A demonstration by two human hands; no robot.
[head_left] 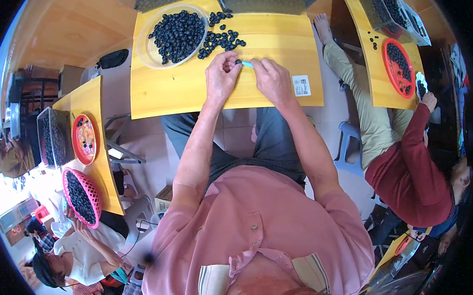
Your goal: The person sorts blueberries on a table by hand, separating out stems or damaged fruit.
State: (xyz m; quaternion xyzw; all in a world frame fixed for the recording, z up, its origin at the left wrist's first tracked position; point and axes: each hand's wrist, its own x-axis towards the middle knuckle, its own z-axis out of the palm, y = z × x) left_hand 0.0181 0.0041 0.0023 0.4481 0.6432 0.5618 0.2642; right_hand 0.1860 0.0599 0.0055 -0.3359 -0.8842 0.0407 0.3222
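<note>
The smooth yellow wooden surface (192,94) fills the upper middle of the frame, with small, round, dark blue berries (222,38) loose beside a clear round plate (147,55). One berry (238,62) sits pinched in the left hand (222,77) grip. The right hand (272,81) grip is clamped on a little light-blue tool (247,64) touching that berry.

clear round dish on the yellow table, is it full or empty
Partly full. The clear round dish holds a heap of dark berries across most of its floor, with a bare strip along its near-left side. More loose berries lie on the table beside it.

Sm. white rect. label (301,85) w/ dark print, table's (155,93) right edge.
</note>
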